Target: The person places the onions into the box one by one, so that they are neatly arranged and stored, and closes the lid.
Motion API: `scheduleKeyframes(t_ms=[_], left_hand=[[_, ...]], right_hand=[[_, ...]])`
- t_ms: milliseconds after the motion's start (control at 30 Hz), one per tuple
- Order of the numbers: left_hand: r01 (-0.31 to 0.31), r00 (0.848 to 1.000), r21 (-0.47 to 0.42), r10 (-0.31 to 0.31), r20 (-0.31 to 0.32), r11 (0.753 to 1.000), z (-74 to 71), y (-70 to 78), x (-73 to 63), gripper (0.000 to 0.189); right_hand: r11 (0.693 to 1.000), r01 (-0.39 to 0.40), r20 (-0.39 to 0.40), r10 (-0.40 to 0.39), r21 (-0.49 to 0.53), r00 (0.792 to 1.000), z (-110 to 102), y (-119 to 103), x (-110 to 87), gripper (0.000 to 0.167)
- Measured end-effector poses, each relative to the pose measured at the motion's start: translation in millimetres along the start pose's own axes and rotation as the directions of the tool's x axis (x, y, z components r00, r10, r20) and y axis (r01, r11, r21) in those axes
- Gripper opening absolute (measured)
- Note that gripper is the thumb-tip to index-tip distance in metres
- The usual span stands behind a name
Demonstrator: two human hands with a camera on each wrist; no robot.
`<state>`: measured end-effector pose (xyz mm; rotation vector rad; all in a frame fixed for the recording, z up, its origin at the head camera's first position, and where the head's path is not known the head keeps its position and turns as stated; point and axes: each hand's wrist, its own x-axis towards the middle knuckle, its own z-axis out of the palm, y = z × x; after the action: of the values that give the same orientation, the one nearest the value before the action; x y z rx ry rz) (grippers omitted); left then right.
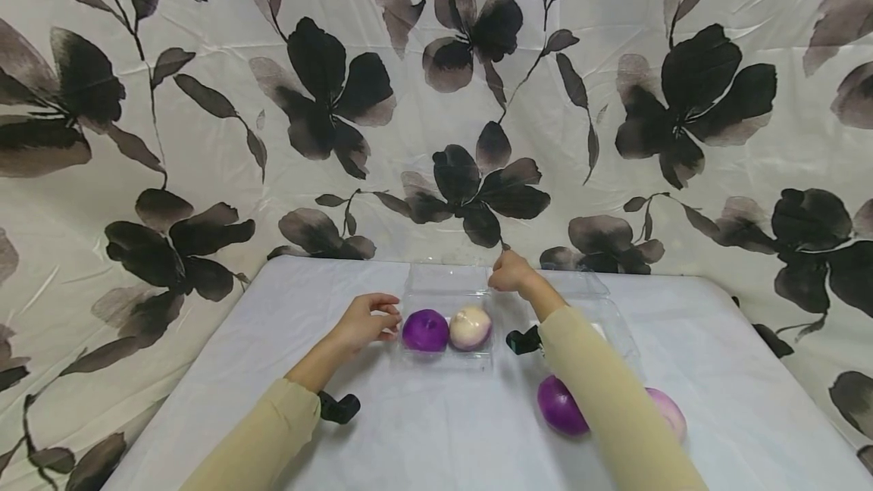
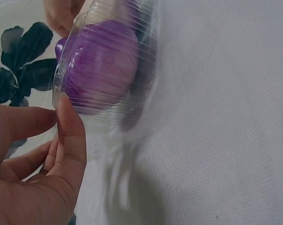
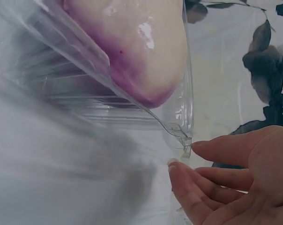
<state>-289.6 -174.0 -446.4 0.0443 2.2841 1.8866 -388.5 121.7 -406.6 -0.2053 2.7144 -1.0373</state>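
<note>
A clear plastic clamshell container [image 1: 443,361] sits at the middle of the table with its lid [image 1: 446,279] tipped back. Inside lie a glossy round purple vegetable [image 1: 426,330] and a cream-and-purple one [image 1: 470,327], side by side. My left hand [image 1: 371,322] is at the container's left side; in the left wrist view its thumb and forefinger pinch the rim. My right hand [image 1: 513,273] reaches to the far right of it. The right wrist view shows that thumb and forefinger [image 3: 181,180] pinching a small corner tab of the clear plastic.
Another clear container [image 1: 617,324] stands to the right, partly behind my right sleeve. Nearer me, a purple round vegetable [image 1: 561,406] and a pale pink one [image 1: 670,413] lie on the white tabletop [image 1: 423,430], both partly covered by the sleeve. Flowered cloth [image 1: 580,157] hangs behind.
</note>
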Motion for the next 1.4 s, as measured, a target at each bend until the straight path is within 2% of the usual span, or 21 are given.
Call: scheduleKeyframes(t_ms=[200, 433, 467, 567, 700, 767, 1100, 1400], left_hand=[[0.010, 1.000, 0.009, -0.010, -0.006, 1.000, 0.4, 3.2, -1.2, 0.042], [0.018, 1.000, 0.004, -0.018, -0.010, 1.000, 1.0, 5.1, -3.2, 0.043], [0.018, 1.000, 0.003, -0.018, -0.010, 1.000, 1.1, 5.1, -3.1, 0.043], [0.018, 1.000, 0.003, -0.018, -0.006, 1.000, 1.4, 5.1, -2.6, 0.043], [0.021, 1.000, 0.000, -0.021, -0.005, 1.000, 1.6, 5.5, -2.5, 0.043], [0.027, 1.000, 0.002, -0.027, -0.009, 1.000, 1.4, 5.8, -2.7, 0.043], [0.025, 1.000, 0.014, -0.024, -0.018, 1.000, 0.9, 6.5, -2.8, 0.042], [0.031, 0.999, 0.014, -0.031, -0.018, 0.999, 1.3, 6.1, -2.6, 0.044]], right_hand=[[1.000, 0.000, -0.053, -0.001, -0.015, 0.999, 3, -5, -4.3, 0.033], [1.000, 0.018, -0.068, -0.017, 0.015, 0.998, 4, -2, -1.8, 0.036], [1.000, 0.016, -0.070, -0.015, 0.019, 0.997, 4, -2, -2.0, 0.033], [1.000, 0.015, -0.090, -0.014, 0.020, 0.996, 3, -3, -4.4, 0.003], [0.999, 0.035, -0.108, -0.032, 0.030, 0.994, 2, -6, -7.2, 0.047], [0.998, 0.041, -0.108, -0.037, 0.040, 0.993, 3, -7, -7.5, 0.049], [0.995, 0.097, -0.159, -0.092, 0.021, 0.983, 1, -10, -9.4, 0.045], [0.985, 0.169, -0.184, -0.165, 0.011, 0.969, -4, -10, -15.3, 0.024]])
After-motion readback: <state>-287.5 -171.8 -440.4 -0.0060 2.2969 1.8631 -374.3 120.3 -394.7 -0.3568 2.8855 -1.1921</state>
